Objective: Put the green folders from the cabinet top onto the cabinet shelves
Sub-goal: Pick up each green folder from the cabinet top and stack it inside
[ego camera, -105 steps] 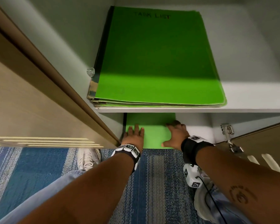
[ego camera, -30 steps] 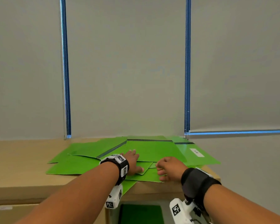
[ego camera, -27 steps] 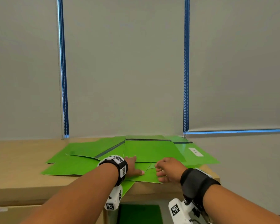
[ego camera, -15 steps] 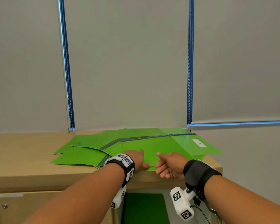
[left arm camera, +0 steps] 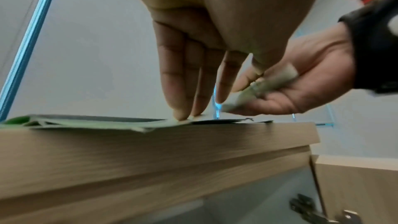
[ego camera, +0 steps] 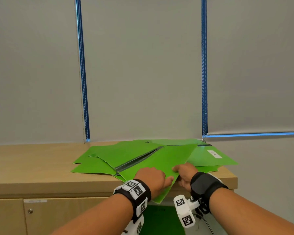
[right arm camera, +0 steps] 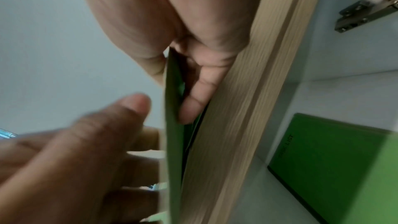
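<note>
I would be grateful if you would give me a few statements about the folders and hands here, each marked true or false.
1. The right hand pinches the near edge of the top folder. True.
2. The top folder lies wholly on the cabinet top. False: its near corner juts past the front edge.
3. The left hand rests on that folder. True.
4. The shelf below holds nothing. False: the shelved folder lies there.
</note>
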